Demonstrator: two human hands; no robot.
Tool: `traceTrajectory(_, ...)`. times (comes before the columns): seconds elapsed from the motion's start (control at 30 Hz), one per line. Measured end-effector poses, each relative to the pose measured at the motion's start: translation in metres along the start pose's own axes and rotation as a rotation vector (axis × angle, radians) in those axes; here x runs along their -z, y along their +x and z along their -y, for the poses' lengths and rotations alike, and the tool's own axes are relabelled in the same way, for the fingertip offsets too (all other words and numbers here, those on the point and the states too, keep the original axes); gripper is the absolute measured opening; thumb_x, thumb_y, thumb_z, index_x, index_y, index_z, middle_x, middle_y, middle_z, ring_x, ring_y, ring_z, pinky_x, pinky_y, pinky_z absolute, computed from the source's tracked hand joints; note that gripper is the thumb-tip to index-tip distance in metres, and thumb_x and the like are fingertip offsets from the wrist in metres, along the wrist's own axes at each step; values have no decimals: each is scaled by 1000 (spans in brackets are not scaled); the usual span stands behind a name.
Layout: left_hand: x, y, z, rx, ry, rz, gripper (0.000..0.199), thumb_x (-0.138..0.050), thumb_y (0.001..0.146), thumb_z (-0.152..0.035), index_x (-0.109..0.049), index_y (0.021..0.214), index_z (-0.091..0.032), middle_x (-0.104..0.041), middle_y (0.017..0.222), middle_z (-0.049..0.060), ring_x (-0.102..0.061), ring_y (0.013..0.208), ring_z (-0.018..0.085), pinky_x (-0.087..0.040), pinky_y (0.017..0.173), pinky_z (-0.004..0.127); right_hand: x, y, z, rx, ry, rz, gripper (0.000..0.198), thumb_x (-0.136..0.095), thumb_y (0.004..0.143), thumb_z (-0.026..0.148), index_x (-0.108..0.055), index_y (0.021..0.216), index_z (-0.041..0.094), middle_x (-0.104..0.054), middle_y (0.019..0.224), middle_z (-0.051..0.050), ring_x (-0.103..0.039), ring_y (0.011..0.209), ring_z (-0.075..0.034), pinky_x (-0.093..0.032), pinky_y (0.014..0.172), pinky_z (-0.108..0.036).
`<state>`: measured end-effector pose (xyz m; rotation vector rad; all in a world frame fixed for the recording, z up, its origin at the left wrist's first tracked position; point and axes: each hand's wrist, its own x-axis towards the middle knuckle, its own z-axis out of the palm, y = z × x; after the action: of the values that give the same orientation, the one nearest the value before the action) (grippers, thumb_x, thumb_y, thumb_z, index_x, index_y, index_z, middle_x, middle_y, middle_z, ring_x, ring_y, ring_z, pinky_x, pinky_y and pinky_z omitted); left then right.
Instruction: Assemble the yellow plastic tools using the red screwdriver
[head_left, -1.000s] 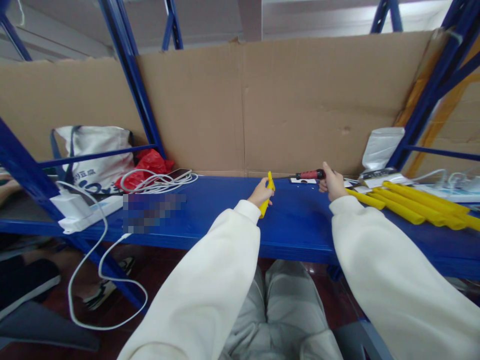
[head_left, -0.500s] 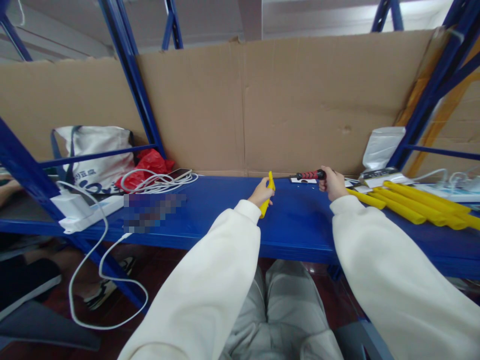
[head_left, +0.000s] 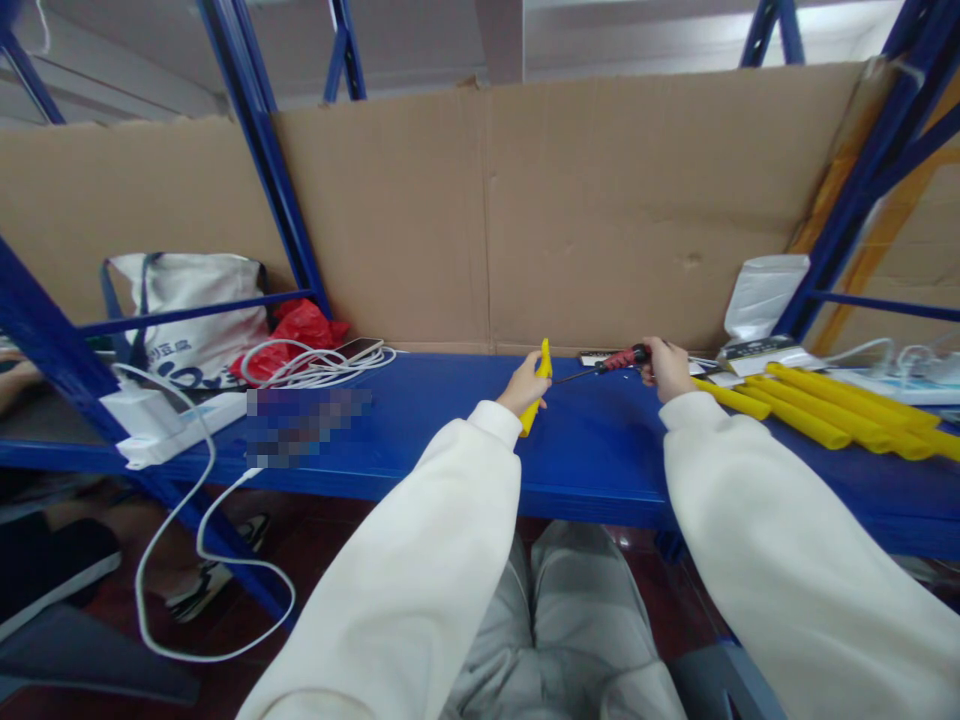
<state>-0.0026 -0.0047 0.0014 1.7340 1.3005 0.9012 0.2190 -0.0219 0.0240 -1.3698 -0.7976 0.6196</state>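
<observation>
My left hand (head_left: 524,385) is closed around a yellow tube-like piece (head_left: 531,414), which stands tilted over the blue shelf top. In my right hand (head_left: 665,368) is a screwdriver (head_left: 621,360) with a red and black handle, gripped at the butt end. Its thin dark shaft points left and slightly down, and the tip comes close to the yellow piece; whether they touch I cannot tell. Behind the handle lies a small white and black item (head_left: 596,358), partly hidden.
Several yellow tubes (head_left: 840,405) lie at the right beside a silver pouch (head_left: 765,295). To the left are coiled white cables (head_left: 322,368), a red bag (head_left: 300,325), a cloth bag (head_left: 199,310) and a power strip (head_left: 184,428). Cardboard (head_left: 585,210) closes off the back.
The screwdriver has tilted: its shaft, nearly level before, now slopes down to the left, with its tip lower against the yellow piece. Both hands stay almost in place.
</observation>
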Motion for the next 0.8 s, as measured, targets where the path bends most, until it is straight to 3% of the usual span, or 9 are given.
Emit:
traceTrajectory(0.2, -1, -1, -2, -58, 14, 13, 74, -57, 95, -8, -39, 165, -27, -66, 137, 14, -63, 57, 7, -48, 47, 17, -5, -7, -8, -2, -281, 343, 32, -61, 103, 28, -56, 73, 19, -54, 49, 1, -44, 39, -8, -34, 36, -19)
traceTrajectory(0.33, 0, -2, -3, -65, 48, -1, 76, -56, 95, -6, -40, 166, -27, -64, 142, 15, -63, 59, 6, -49, 48, 17, -8, -8, -17, 55, -391, 568, 28, -77, 94, 27, -59, 74, 18, -61, 53, 2, -48, 41, -7, -38, 38, -16)
traceTrajectory(0.6, -1, -5, -6, -137, 47, 53, 79, -59, 93, -8, -41, 167, -30, -59, 150, 15, -64, 63, 6, -51, 50, 17, -13, 4, -36, 136, -354, 736, 38, -99, 58, 21, -63, 72, 19, -68, 57, 3, -57, 46, -9, -38, 39, -15)
traceTrajectory(0.8, -4, -4, -3, -227, 49, 138, 81, -63, 92, -9, -41, 167, -30, -59, 152, 15, -63, 61, 5, -51, 50, 16, -19, -1, -35, 219, -393, 772, 29, -94, 59, 17, -67, 68, 19, -70, 62, 3, -63, 59, -11, -50, 55, -19)
